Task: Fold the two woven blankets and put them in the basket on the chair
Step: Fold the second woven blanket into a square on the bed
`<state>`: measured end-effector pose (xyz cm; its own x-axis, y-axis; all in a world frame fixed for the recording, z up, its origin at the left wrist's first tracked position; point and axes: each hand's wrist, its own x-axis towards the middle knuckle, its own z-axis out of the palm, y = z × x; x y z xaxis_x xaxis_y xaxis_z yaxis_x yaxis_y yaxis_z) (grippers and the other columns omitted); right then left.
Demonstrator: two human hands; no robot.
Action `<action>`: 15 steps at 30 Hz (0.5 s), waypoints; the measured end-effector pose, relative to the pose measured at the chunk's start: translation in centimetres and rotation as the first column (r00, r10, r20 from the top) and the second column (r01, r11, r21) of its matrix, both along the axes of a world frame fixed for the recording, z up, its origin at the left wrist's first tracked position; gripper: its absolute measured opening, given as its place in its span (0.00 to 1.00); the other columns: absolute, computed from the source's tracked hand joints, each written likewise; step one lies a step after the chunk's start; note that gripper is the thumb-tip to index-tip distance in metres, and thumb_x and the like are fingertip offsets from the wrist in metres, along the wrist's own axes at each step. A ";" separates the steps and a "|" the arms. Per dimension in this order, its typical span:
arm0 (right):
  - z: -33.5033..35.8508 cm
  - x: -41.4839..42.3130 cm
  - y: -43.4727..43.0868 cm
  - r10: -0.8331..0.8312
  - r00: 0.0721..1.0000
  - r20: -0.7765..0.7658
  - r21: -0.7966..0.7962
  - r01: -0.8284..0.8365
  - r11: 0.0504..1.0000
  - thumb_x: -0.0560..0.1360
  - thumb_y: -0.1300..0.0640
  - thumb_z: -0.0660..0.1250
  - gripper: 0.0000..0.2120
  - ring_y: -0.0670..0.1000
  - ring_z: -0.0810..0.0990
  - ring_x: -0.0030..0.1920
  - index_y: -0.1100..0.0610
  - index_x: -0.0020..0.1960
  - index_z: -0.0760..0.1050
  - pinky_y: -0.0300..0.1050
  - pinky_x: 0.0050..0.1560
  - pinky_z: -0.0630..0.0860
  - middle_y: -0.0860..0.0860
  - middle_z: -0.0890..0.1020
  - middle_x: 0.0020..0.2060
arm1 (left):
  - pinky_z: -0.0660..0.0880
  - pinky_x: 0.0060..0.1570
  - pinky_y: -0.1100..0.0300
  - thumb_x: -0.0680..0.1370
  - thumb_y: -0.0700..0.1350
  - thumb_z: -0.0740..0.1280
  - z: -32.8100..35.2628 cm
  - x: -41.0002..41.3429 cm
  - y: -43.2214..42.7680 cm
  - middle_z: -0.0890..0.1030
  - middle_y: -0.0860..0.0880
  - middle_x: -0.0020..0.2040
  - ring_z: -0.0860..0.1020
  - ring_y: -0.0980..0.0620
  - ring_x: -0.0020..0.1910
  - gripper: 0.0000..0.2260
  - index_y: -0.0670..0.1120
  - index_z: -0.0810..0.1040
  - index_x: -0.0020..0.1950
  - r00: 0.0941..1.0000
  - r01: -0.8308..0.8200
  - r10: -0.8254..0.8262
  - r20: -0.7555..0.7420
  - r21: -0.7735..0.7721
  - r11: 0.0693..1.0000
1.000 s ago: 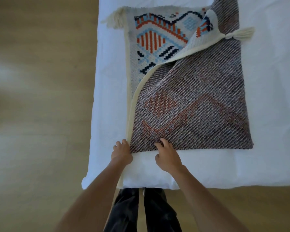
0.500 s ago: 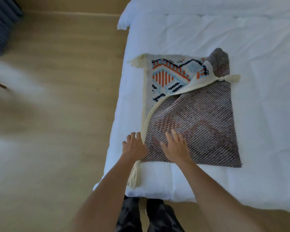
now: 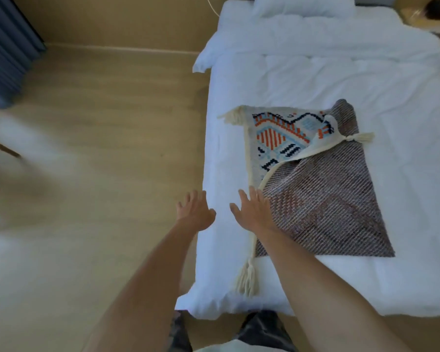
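My left hand has drifted off to nine o'clock, spread and empty; my right hand, spread too, holding nothing, is over the left edge of the woven blanket, half-folded on the bed. I'd flatten its flipped one-o'clock corner first.

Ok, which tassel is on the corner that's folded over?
The right-hand tassel, on the flap turned back over the blanket; the other two lie along its left edge.
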<state>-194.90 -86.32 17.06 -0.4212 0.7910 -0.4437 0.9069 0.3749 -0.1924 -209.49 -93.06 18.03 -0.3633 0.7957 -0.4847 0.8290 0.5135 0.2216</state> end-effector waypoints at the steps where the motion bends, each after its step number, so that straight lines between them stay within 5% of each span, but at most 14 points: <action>1: 0.1 -1.6 -0.7 -0.023 1.000 0.004 0.003 0.023 1.000 0.80 0.42 0.50 0.28 0.59 0.49 0.75 0.53 0.75 0.54 0.59 0.72 0.51 0.57 0.51 0.76 | 0.60 0.65 0.48 0.78 0.51 0.59 0.3 -1.9 -0.5 0.62 0.47 0.72 0.59 0.46 0.71 0.24 0.45 0.60 0.72 1.000 0.014 -0.014 -0.005 0.000 1.000; 15: 3.7 -12.7 -2.0 -0.313 0.950 -0.006 0.088 0.312 0.946 0.80 0.42 0.51 0.28 0.58 0.49 0.75 0.53 0.75 0.55 0.58 0.72 0.52 0.56 0.52 0.76 | 0.58 0.67 0.46 0.78 0.51 0.58 5.2 -17.4 0.6 0.58 0.46 0.75 0.55 0.46 0.74 0.25 0.45 0.58 0.73 0.958 0.283 -0.280 -0.066 0.053 0.958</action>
<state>-207.61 -88.36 20.80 -0.1432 0.9181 -0.3696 0.9826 0.0874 -0.1636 -226.85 -92.41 23.27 -0.1457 0.8973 -0.4167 0.9501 0.2443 0.1939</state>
